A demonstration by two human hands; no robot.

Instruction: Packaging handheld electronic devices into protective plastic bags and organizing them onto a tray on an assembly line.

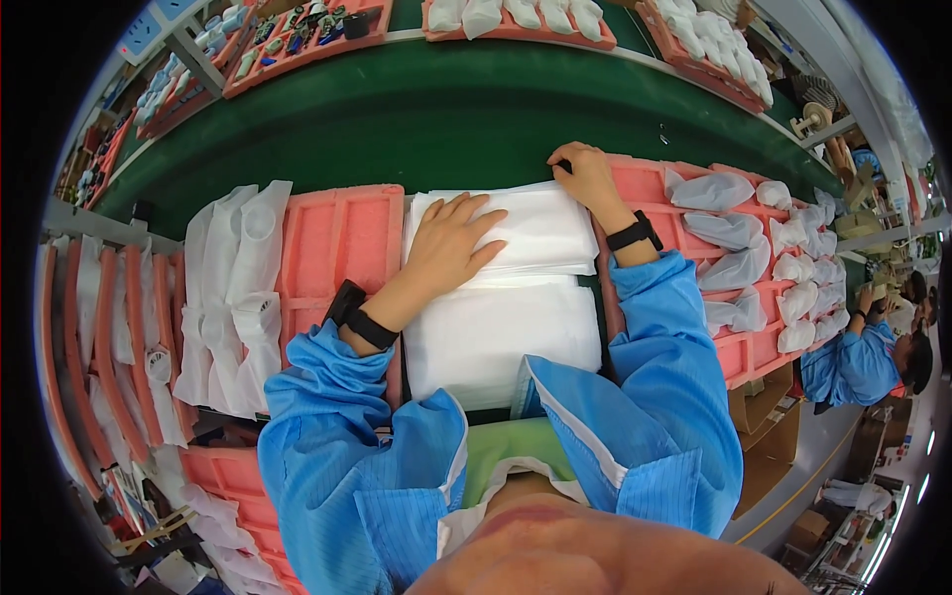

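My left hand [451,238] lies flat, fingers spread, on the far stack of thin white sheets or bags [540,233]. A second white stack [501,337] lies nearer to me, against its front edge. Beyond the far stack's right corner, my right hand [587,180] has its fingers curled in a pinch around a small black thing [564,167], whose kind is too small to make out. To the left is a pink foam tray [342,248] with long white-wrapped items [233,297]. At the right another pink tray [640,188] holds several wrapped items [729,233].
A green conveyor belt [466,109] runs across beyond the stacks. Past it stand pink trays with wrapped parts [516,15] and dark small parts [307,35]. Upright pink trays [109,337] stand at far left. Cardboard boxes [769,426] and a co-worker in blue [853,367] are at right.
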